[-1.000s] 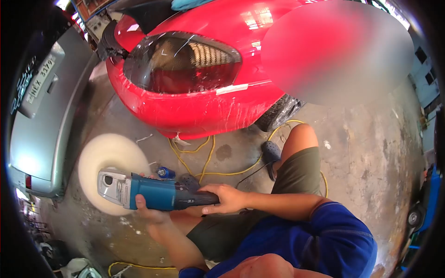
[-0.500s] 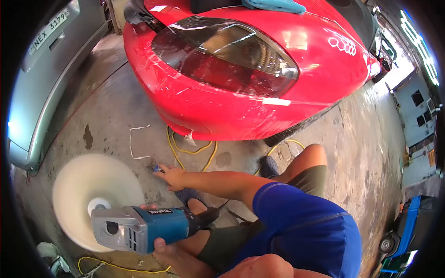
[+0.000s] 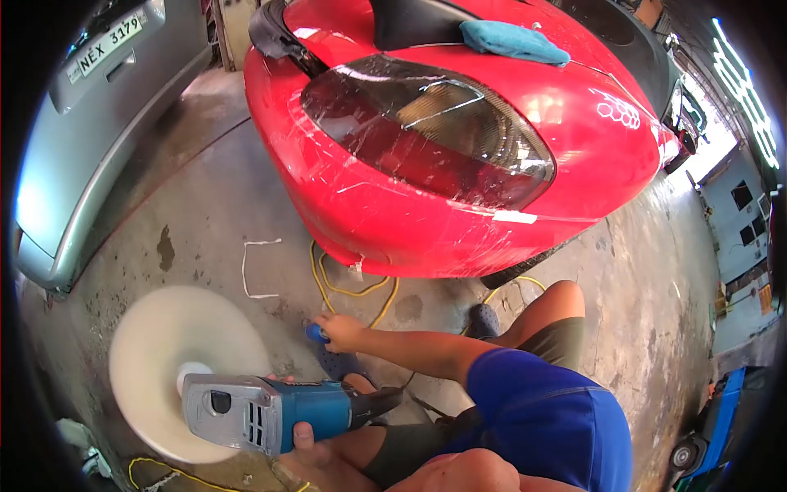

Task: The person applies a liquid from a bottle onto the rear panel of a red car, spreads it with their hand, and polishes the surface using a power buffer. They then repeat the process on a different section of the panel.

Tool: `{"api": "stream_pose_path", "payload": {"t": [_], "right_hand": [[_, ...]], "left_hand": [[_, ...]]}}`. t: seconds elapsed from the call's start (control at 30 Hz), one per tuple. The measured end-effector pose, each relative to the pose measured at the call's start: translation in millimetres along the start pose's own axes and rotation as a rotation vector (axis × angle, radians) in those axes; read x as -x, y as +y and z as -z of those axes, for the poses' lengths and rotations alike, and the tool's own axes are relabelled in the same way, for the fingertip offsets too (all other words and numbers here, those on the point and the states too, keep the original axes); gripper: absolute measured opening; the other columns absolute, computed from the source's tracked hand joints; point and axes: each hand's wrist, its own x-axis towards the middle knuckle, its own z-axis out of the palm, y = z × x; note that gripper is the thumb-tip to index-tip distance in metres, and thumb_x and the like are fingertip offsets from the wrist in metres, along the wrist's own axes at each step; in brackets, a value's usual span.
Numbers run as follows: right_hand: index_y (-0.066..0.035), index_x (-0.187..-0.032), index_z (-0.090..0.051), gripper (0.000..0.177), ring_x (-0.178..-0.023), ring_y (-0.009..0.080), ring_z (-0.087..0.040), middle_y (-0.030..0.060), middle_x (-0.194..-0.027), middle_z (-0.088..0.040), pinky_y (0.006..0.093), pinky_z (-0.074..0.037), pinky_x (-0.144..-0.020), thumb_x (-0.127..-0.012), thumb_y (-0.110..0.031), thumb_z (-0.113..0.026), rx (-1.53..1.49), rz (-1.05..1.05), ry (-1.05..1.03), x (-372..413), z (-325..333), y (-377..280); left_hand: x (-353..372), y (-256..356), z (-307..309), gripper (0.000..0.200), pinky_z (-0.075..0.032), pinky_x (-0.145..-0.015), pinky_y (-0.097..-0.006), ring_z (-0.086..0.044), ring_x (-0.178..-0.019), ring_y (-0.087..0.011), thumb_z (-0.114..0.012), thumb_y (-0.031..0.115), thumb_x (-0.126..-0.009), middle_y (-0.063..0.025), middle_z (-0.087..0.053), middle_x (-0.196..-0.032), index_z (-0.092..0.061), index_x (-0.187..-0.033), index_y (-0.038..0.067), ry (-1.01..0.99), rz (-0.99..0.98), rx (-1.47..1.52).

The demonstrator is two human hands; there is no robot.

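My left hand (image 3: 305, 443) is wrapped round the teal body of a polisher (image 3: 316, 414), with its thumb on the near side and fingertips showing on the far side. At the tool's silver head, the large cream buffing pad (image 3: 152, 357) is smeared, as if spinning, and faces away from me. My right hand (image 3: 344, 332) is stretched out over the floor near my shoe (image 3: 338, 361). Its fingers close round a small blue rounded object (image 3: 316, 332), whose kind I cannot tell. Beyond the hands is a red car's front (image 3: 393, 221) with a scuffed headlight (image 3: 434, 123).
A blue cloth (image 3: 515, 43) lies on the red car. A grey vehicle (image 3: 123, 123) stands at left. Yellow cord (image 3: 361, 291) loops under the bumper, and more yellow cord (image 3: 193, 480) runs at the lower left. A white strip (image 3: 244, 271) lies on the concrete floor (image 3: 205, 205).
The whole view has shifted, so the car and polisher appear lower and to the right. My right hand has drawn back slightly, and more of the blue object shows.
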Motion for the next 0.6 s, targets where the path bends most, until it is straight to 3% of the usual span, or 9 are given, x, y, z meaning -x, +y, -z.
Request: {"api": "stream_pose_path", "payload": {"t": [0.07,0.13,0.2,0.27,0.33,0.4,0.43,0.5,0.6], "right_hand": [[-0.008,-0.142,-0.056,0.077,-0.116,0.0470,-0.071,0.0260,-0.135,-0.067,0.0478,-0.061,-0.099,-0.076,-0.027,-0.091,-0.160,-0.106,0.164,47,55,-13],[-0.010,-0.151,-0.053,0.086,-0.124,0.0379,-0.072,0.0209,-0.141,-0.068,0.0457,-0.060,-0.101,-0.077,-0.030,-0.095,-0.269,-0.199,0.325,116,150,-54],[-0.006,-0.155,-0.048,0.094,-0.124,0.0276,-0.072,0.0172,-0.142,-0.068,0.0409,-0.058,-0.104,-0.077,-0.022,-0.099,-0.429,0.078,0.727,175,206,-65],[-0.003,-0.155,-0.048,0.096,-0.124,0.0203,-0.068,0.0153,-0.144,-0.066,0.0386,-0.056,-0.106,-0.076,-0.014,-0.101,-0.713,0.345,0.846,207,240,-71],[-0.002,-0.154,-0.049,0.097,-0.124,0.0265,-0.068,0.0165,-0.137,-0.068,0.0420,-0.054,-0.107,-0.077,-0.028,-0.101,-0.539,0.225,0.776,223,267,-72],[-0.002,-0.149,-0.054,0.093,-0.118,0.0335,-0.069,0.0180,-0.134,-0.068,0.0451,-0.054,-0.104,-0.075,-0.031,-0.101,0.030,0.400,0.890,251,309,-74],[-0.003,-0.144,-0.058,0.088,-0.113,0.0417,-0.069,0.0195,-0.130,-0.068,0.0487,-0.054,-0.101,-0.071,-0.028,-0.100,0.067,0.455,0.909,272,336,-81],[-0.010,-0.143,-0.060,0.085,-0.112,0.0423,-0.069,0.0159,-0.120,-0.069,0.0514,-0.055,-0.098,-0.065,-0.018,-0.094,0.442,0.354,0.801,322,410,-106],[-0.023,-0.153,-0.052,0.067,-0.112,0.0286,-0.069,0.0081,-0.124,-0.066,0.0471,-0.053,-0.099,-0.090,-0.024,-0.076,1.472,0.071,0.641,354,503,-111]], "left_hand": [[-1,2,1,0.115,-0.051,-0.108,-0.0524,-0.059,-0.126,-0.0390,-0.076,0.055,-0.086,-0.0278,-0.050,-0.152,-0.024,-0.166,-0.009,-0.038,0.034,0.028],[1,0,-2,0.112,-0.053,-0.106,-0.0524,-0.060,-0.125,-0.0387,-0.078,0.053,-0.086,-0.0263,-0.052,-0.150,-0.026,-0.166,-0.007,-0.013,0.016,0.100],[0,-4,-9,0.109,-0.055,-0.104,-0.0516,-0.061,-0.124,-0.0378,-0.080,0.050,-0.086,-0.0250,-0.053,-0.149,-0.029,-0.166,-0.005,-0.021,0.013,0.179],[3,-3,-13,0.106,-0.058,-0.102,-0.0502,-0.062,-0.123,-0.0362,-0.082,0.046,-0.086,-0.0238,-0.055,-0.148,-0.031,-0.165,-0.003,-0.054,0.045,0.251],[-1,-8,-19,0.101,-0.059,-0.102,-0.0489,-0.063,-0.125,-0.0337,-0.081,0.042,-0.087,-0.0221,-0.057,-0.148,-0.032,-0.165,0.000,-0.118,0.043,0.254],[4,-2,-31,0.098,-0.061,-0.101,-0.0477,-0.064,-0.124,-0.0325,-0.081,0.039,-0.088,-0.0212,-0.058,-0.147,-0.034,-0.165,0.001,-0.173,-0.004,0.243],[6,4,-43,0.097,-0.061,-0.101,-0.0472,-0.065,-0.123,-0.0327,-0.081,0.039,-0.087,-0.0212,-0.059,-0.146,-0.035,-0.164,0.001,-0.191,-0.046,0.229],[16,14,-64,0.094,-0.061,-0.102,-0.0473,-0.066,-0.121,-0.0337,-0.081,0.036,-0.087,-0.0212,-0.060,-0.144,-0.037,-0.162,0.000,-0.203,-0.082,0.248],[30,24,-84,0.087,-0.061,-0.100,-0.0491,-0.067,-0.115,-0.0352,-0.080,0.030,-0.084,-0.0227,-0.062,-0.136,-0.045,-0.154,-0.006,-0.218,-0.071,0.250]]}}
